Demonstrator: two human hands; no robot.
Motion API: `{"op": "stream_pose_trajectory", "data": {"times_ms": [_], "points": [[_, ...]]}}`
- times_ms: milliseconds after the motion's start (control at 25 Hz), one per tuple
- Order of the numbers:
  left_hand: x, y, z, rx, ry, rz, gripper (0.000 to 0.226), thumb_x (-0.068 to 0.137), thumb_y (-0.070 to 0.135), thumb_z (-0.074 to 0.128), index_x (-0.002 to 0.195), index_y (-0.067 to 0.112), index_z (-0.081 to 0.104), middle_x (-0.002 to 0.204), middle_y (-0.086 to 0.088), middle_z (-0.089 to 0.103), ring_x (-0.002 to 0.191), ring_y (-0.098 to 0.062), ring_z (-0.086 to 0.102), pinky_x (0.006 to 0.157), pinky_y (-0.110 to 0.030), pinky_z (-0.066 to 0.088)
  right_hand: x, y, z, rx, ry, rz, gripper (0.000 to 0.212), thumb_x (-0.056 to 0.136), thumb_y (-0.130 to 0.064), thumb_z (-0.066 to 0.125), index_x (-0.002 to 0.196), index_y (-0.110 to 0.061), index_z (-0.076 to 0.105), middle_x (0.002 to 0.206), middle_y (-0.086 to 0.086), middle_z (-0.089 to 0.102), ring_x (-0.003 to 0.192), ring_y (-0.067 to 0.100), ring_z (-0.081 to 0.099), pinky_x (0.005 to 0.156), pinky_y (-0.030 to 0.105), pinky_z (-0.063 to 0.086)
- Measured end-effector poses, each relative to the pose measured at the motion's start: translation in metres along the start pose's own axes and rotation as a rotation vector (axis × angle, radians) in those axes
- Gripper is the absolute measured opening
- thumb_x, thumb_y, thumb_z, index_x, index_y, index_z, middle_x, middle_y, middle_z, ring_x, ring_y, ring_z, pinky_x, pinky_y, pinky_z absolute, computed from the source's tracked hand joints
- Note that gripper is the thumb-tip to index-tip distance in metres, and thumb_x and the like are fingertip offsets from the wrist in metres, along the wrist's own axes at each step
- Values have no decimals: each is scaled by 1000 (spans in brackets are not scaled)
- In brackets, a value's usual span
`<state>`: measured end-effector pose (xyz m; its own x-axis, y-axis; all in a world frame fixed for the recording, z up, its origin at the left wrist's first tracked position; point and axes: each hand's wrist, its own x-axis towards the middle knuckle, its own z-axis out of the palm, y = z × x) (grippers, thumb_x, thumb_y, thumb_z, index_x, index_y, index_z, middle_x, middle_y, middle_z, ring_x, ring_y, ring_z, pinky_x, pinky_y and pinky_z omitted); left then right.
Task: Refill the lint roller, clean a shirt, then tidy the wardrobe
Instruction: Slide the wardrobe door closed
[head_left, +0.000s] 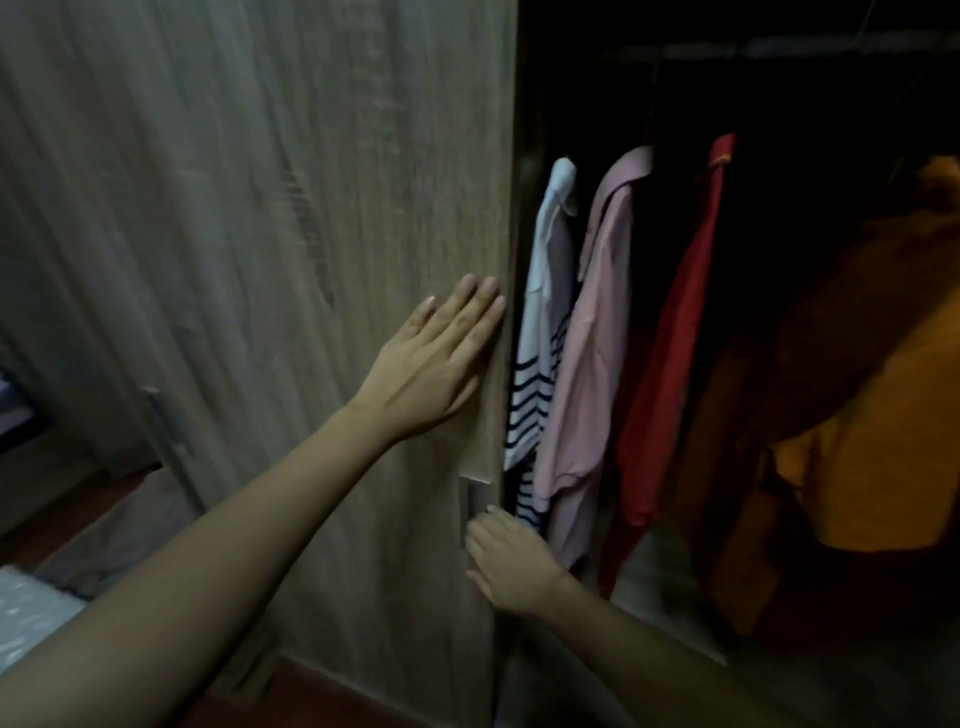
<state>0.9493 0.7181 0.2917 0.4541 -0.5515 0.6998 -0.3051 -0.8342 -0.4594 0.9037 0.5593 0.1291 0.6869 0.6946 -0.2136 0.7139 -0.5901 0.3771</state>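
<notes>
Dim wardrobe (675, 78) interior, shirts (592, 364) hanging just beside the door (260, 260) edge; left grip (436, 358) flat and released on the panel, right grip (511, 558) at the handle (471, 512), clenched or not I cannot tell. Move the door evenly, I'd say, keeping fabric clear of the gap

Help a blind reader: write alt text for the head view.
A left hand presses flat on a wooden wardrobe door near its edge, the right hand at the handle below. Inside hang a striped top, pink shirt, red shirt and orange garment.
</notes>
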Motion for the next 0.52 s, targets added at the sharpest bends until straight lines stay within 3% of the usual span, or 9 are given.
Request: {"op": "stream_pose_trajectory", "data": {"times_ms": [40,120,160,240,320,440,520], "points": [[-1,-7,5,0,2,39,64,90,28,38,147,8,19,154,-6,18,145,-17,-1,114,-38,14,12,-7,1,-32,-5,20,39,65,-54,64,81,-20,75,77,-5,69,79,12,65,98,30,35],[0,-13,14,-20,25,97,63,91,29,38,148,8,18,154,-6,19,144,-17,3,115,-38,10,21,-20,-5,-33,2,55,36,78,-40,47,91,-21,76,82,-5,71,86,12,66,105,33,30],[0,-14,18,-24,45,109,62,93,29,38,148,7,19,154,-7,21,144,-18,5,115,-39,9,21,-23,-9,-39,-7,59,40,87,-27,37,107,-15,70,97,0,70,101,15,62,111,36,22],[0,-13,21,-28,84,122,61,95,31,36,149,8,19,154,-6,17,145,-19,1,115,-39,9,28,-21,-9,-132,47,33,43,97,-14,26,135,0,40,133,14,49,128,27,39,118,39,6],[1,-14,21,-15,115,152,60,96,32,34,149,9,17,155,-5,14,145,-18,-2,115,-39,8,27,-19,-15,-171,82,21,44,99,-14,25,140,3,26,141,20,37,132,32,30,118,40,9],[10,-6,17,4,154,211,60,95,30,32,149,10,16,155,-6,14,146,-18,-1,114,-40,7,16,-18,-10,-237,31,87,43,98,-14,27,137,4,28,139,19,39,127,32,35,113,40,24],[20,7,16,-4,181,247,61,94,31,32,149,10,16,155,-6,15,146,-18,-2,114,-40,5,1,-13,-8,-240,-7,102,43,97,-13,29,137,4,29,139,18,39,127,31,36,112,41,25]]}}
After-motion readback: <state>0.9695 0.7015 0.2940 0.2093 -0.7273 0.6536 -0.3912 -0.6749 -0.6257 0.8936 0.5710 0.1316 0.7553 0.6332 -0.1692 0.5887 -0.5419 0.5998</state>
